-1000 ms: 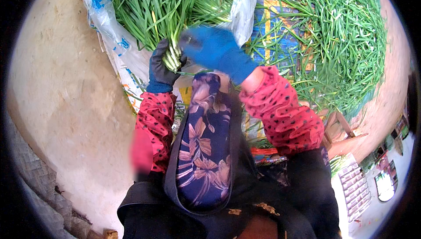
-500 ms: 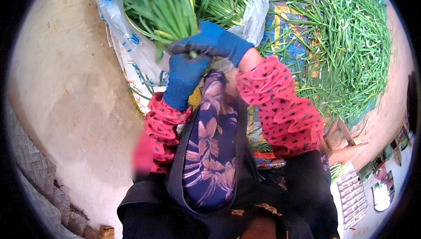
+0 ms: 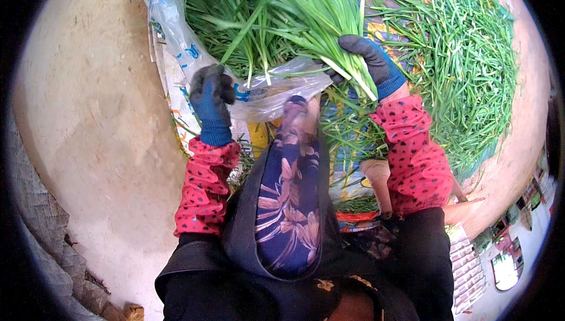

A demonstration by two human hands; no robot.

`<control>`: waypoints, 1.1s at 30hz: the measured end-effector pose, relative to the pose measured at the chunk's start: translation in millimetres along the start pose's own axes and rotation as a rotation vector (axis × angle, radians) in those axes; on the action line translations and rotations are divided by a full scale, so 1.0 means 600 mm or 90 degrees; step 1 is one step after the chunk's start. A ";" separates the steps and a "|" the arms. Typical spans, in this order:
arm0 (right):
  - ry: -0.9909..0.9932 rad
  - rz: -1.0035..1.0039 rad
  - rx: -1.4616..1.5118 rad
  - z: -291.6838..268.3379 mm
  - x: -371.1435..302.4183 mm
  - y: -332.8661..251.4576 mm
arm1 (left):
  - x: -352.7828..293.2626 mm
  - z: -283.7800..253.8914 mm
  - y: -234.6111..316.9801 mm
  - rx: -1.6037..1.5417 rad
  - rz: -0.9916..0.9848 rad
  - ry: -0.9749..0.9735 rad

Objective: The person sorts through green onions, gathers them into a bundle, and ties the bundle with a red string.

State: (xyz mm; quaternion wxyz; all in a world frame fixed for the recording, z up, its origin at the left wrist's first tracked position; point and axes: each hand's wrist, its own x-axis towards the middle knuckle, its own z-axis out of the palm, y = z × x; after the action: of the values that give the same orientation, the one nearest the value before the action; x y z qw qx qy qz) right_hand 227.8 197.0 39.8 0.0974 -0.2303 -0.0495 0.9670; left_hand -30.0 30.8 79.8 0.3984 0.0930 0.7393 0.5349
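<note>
A flower-patterned trouser leg [image 3: 291, 203] comes closest and hides part of the ground below the clear plastic bag [image 3: 268, 108]. Just beyond the knee, the right hand [image 3: 381, 68], in a blue glove with a dark coating, is closed around the lower part of a bunch of green stalks [image 3: 329, 18]; some of its fingers are lost behind the stems. The bunch lies over the bag's near right part, its long axis slanting: pale cut ends point right and toward the person, leaves run left and away, their tips cut off by the view's upper edge. The left hand [image 3: 213, 91] is beside the bag's near left rim, fingers bent; a leaf ends at them, but whether they grip it cannot be told. Farther in, more stalks [image 3: 226, 18] fill the bag, their far side out of view. Right of it, a loose green pile [image 3: 465, 62] covers much of a patterned sheet [image 3: 382, 28].
</note>
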 end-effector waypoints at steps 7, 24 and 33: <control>-0.012 0.023 0.102 -0.020 0.018 0.031 | 0.081 0.069 -0.075 0.320 0.155 -0.096; 0.139 0.020 -0.065 0.051 0.044 0.068 | 0.038 0.102 -0.011 0.383 0.099 -0.371; 0.019 -0.045 0.124 -0.017 0.014 0.094 | -0.008 0.142 -0.022 0.345 0.158 -0.567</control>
State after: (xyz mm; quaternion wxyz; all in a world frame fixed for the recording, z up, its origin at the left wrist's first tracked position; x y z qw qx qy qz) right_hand 216.0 144.4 19.0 0.1541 -0.2319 0.0379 0.9597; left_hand 35.7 83.7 61.0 0.5688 0.4973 0.5939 0.2764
